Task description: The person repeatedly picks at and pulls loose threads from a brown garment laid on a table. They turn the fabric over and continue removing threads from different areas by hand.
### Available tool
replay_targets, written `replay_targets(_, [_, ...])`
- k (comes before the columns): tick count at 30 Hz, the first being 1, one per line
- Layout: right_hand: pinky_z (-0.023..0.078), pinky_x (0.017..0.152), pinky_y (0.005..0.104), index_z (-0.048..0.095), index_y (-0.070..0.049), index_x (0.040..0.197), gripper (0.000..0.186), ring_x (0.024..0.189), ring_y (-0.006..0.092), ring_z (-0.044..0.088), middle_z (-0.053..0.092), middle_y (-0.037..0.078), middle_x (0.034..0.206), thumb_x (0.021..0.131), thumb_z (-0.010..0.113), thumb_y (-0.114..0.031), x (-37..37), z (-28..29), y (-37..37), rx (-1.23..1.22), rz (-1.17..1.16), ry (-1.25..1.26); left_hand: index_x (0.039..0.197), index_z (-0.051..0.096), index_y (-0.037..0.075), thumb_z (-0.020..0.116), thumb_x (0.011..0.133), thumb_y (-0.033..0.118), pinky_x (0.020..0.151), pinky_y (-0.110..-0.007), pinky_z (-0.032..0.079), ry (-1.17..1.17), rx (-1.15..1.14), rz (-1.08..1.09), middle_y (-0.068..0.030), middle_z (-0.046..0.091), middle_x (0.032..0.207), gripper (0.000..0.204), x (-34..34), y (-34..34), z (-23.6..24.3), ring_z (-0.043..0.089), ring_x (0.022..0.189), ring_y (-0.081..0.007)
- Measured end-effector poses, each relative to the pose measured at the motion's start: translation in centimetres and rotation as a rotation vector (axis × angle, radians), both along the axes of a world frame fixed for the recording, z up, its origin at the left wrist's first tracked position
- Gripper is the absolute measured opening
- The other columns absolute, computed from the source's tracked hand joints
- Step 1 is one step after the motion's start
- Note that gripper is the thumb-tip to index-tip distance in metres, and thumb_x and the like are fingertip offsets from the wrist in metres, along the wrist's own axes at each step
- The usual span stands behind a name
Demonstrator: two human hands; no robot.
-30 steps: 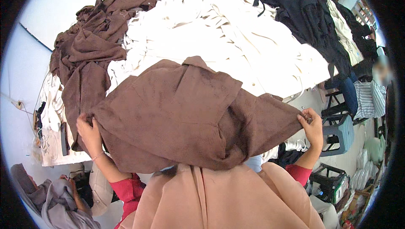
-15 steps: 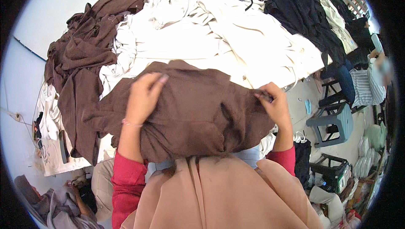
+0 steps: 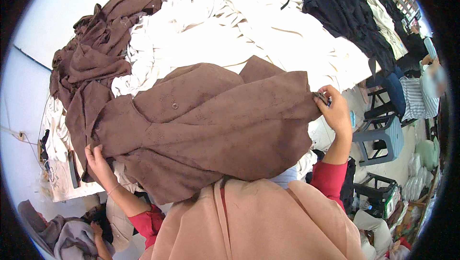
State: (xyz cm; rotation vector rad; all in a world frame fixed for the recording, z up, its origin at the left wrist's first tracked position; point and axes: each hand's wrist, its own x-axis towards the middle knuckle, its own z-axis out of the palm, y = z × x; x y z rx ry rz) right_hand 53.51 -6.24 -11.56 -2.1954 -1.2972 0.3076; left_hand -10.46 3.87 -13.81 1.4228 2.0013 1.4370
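A brown garment lies stretched across in front of me, over the near edge of the heap and my lap. A small round button or ring shows on its upper part. At its right end my right hand is closed on the edge, and a small dark object sticks out between the fingers; its kind is unclear. My left hand pinches the brown cloth at the left end, beside the hanging folds of the brown pile. Its fingertips are partly hidden by the cloth.
Cream garments cover the table, with a brown pile at left and black garments at back right. A grey-blue plastic stool and a black crate stand on the right. Other people sit at lower left and far right.
My hands have moved apart, the left one down and left, the right one slightly right. The brown garment, bunched before, is now spread wider, and its button or ring shows.
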Motion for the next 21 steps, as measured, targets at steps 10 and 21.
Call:
replay_targets(10, [0.052, 0.079, 0.0374, 0.073, -0.006, 0.106, 0.018, 0.090, 0.0313, 0.066, 0.063, 0.010, 0.098, 0.088, 0.073, -0.008, -8.3, 2.3, 1.1, 0.320, 0.340, 0.086, 0.117, 0.066, 0.006, 0.070, 0.090, 0.005, 0.100, -0.035, 0.043, 0.498, 0.311, -0.364, -0.0092, 0.066, 0.123, 0.028, 14.6, -1.5, 7.5, 0.060, 0.116, -0.0243])
replay_targets(21, [0.050, 0.071, 0.0330, 0.074, -0.008, 0.093, 0.008, 0.080, 0.0226, 0.064, 0.063, 0.004, 0.094, 0.085, 0.078, -0.010, -9.2, -2.4, 1.7, 0.262, 0.364, 0.215, 0.160, 0.036, 0.016, 0.083, 0.071, 0.055, 0.124, -0.061, 0.009, 0.903, -0.336, -0.654, -0.0065, 0.028, 0.169, 0.108, 16.5, -2.1, 3.9, 0.020, 0.157, -0.0312])
